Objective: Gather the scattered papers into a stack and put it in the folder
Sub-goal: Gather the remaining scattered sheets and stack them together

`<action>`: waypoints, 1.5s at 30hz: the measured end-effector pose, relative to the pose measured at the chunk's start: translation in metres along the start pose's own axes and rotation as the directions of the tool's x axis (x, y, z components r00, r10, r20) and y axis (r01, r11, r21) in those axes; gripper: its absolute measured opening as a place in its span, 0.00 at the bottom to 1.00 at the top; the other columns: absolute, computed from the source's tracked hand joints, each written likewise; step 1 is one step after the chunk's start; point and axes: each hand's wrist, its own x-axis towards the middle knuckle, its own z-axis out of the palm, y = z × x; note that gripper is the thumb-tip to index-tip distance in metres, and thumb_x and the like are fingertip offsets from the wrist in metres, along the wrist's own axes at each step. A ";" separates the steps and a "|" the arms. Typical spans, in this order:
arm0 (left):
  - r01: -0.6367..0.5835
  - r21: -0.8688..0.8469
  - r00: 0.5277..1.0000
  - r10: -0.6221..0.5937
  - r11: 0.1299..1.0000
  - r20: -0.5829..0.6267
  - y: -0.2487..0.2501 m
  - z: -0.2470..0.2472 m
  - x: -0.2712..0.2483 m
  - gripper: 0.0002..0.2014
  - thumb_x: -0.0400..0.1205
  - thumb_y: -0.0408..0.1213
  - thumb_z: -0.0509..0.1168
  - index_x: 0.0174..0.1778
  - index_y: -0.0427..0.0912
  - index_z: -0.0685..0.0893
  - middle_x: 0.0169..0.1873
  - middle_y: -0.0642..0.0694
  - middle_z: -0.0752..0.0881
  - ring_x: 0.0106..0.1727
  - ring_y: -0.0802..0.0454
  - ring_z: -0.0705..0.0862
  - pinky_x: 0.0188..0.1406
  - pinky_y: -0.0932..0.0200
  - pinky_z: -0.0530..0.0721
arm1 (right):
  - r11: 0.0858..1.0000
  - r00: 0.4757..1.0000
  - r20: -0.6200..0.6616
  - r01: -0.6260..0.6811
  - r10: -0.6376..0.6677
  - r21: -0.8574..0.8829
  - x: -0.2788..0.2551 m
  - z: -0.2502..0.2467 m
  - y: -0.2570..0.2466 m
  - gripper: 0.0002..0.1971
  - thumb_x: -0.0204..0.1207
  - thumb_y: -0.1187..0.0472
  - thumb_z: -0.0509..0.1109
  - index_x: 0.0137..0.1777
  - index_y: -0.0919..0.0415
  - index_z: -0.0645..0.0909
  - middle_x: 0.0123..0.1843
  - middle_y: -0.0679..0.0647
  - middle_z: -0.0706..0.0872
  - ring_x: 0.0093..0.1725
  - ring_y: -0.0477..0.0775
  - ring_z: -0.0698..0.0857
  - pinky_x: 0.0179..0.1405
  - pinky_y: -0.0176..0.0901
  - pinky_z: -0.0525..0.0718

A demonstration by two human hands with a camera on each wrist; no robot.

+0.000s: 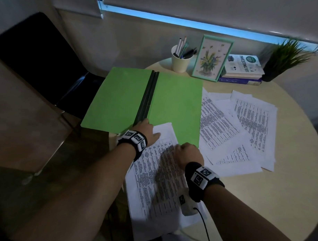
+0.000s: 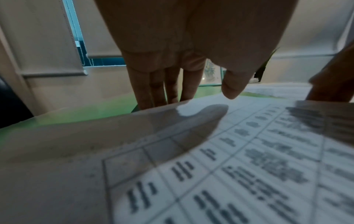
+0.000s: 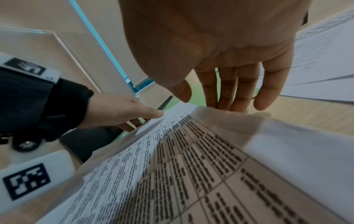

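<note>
A green folder (image 1: 177, 103) with a black spine lies open on the round table (image 1: 277, 205). Printed sheets (image 1: 158, 174) lie in front of me, their far end overlapping the folder's right leaf. My left hand (image 1: 145, 131) is at the sheets' far left corner; in the left wrist view its straight fingers (image 2: 159, 91) dip behind the paper edge (image 2: 172, 106) and the thumb hovers above. My right hand (image 1: 187, 152) is at the far right corner, its straight fingers (image 3: 229, 94) reaching over the top sheet's edge (image 3: 220, 112). More printed sheets (image 1: 244, 127) lie fanned out to the right.
At the table's back stand a cup of pens (image 1: 180, 61), a framed flower picture (image 1: 210, 59), stacked books (image 1: 243, 69) and a potted plant (image 1: 283, 58). A black chair (image 1: 39, 58) is on the left beyond the folder, which overhangs the table edge.
</note>
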 end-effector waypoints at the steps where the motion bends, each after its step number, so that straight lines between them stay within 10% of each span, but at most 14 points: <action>1: -0.005 0.017 1.000 0.005 1.000 0.009 0.004 0.000 -0.001 0.34 0.81 0.63 0.53 0.69 0.38 0.79 0.75 0.40 0.68 0.71 0.38 0.73 0.65 0.42 0.78 | 1.000 1.000 -0.013 -0.020 0.020 0.016 0.001 0.001 0.000 0.21 0.83 0.53 0.54 0.51 0.68 0.83 0.52 0.65 0.86 0.54 0.64 0.83 0.55 0.49 0.82; 5: 0.000 0.014 1.000 0.000 1.000 -0.003 0.010 -0.009 0.003 0.33 0.81 0.65 0.53 0.63 0.37 0.81 0.70 0.36 0.75 0.60 0.39 0.81 0.53 0.49 0.81 | 0.999 0.999 -0.023 -0.034 0.034 0.031 0.005 0.004 -0.005 0.21 0.83 0.55 0.53 0.51 0.69 0.83 0.53 0.65 0.86 0.57 0.65 0.82 0.56 0.50 0.82; 9: 0.002 -0.023 1.000 -0.002 1.000 -0.019 0.009 -0.009 0.005 0.33 0.82 0.60 0.55 0.75 0.38 0.71 0.73 0.39 0.73 0.68 0.41 0.78 0.61 0.49 0.79 | 1.000 1.000 -0.018 -0.014 0.014 0.017 0.004 0.004 -0.005 0.20 0.84 0.54 0.53 0.56 0.67 0.83 0.56 0.65 0.85 0.59 0.65 0.82 0.56 0.49 0.81; 19: -0.022 0.054 0.998 0.018 0.998 0.061 0.011 -0.008 0.007 0.32 0.79 0.65 0.56 0.58 0.38 0.82 0.53 0.38 0.84 0.47 0.43 0.84 0.44 0.54 0.83 | 0.999 0.993 0.111 0.044 -0.046 0.015 -0.009 -0.001 0.006 0.19 0.85 0.55 0.54 0.56 0.65 0.85 0.56 0.64 0.86 0.58 0.64 0.83 0.56 0.48 0.81; 25: 0.069 0.048 0.987 -0.075 0.996 0.139 0.012 -0.007 0.001 0.38 0.81 0.61 0.57 0.82 0.43 0.59 0.82 0.38 0.58 0.79 0.35 0.63 0.74 0.39 0.69 | 0.977 0.992 0.120 0.018 -0.044 0.211 -0.004 0.000 0.026 0.22 0.83 0.49 0.59 0.27 0.57 0.73 0.30 0.53 0.79 0.33 0.55 0.78 0.29 0.38 0.70; 29: 0.084 -0.029 0.996 -0.085 0.996 -0.036 0.024 -0.012 -0.009 0.34 0.83 0.54 0.59 0.81 0.42 0.61 0.79 0.39 0.64 0.78 0.38 0.65 0.76 0.41 0.67 | 0.965 0.998 0.050 0.024 -0.039 0.263 -0.005 -0.015 0.046 0.13 0.82 0.53 0.64 0.53 0.57 0.88 0.54 0.56 0.90 0.55 0.58 0.86 0.53 0.38 0.78; 34: 0.004 -0.212 0.994 -0.027 0.977 -0.107 0.071 -0.024 -0.017 0.31 0.84 0.50 0.59 0.81 0.43 0.61 0.78 0.42 0.67 0.75 0.40 0.71 0.72 0.43 0.73 | 0.932 0.979 -0.132 -0.104 0.158 0.347 0.008 -0.043 0.086 0.11 0.79 0.58 0.66 0.56 0.58 0.86 0.54 0.57 0.89 0.43 0.54 0.81 0.45 0.38 0.75; 40: -0.134 -0.269 0.989 0.113 0.954 -0.090 0.150 -0.020 -0.026 0.32 0.85 0.46 0.60 0.83 0.43 0.59 0.81 0.43 0.62 0.79 0.43 0.67 0.75 0.47 0.70 | 0.912 0.941 -0.224 -0.156 0.254 0.379 0.033 -0.082 0.156 0.23 0.80 0.52 0.63 0.74 0.58 0.72 0.73 0.59 0.77 0.66 0.62 0.80 0.60 0.48 0.78; 45: -0.196 -0.145 0.980 0.198 0.970 -0.004 0.212 0.015 -0.015 0.38 0.85 0.52 0.58 0.85 0.44 0.47 0.85 0.44 0.45 0.85 0.43 0.50 0.82 0.45 0.57 | 0.975 0.999 0.021 0.051 -0.047 -0.215 0.026 -0.085 0.210 0.26 0.82 0.37 0.47 0.77 0.45 0.59 0.81 0.53 0.57 0.78 0.64 0.61 0.69 0.65 0.69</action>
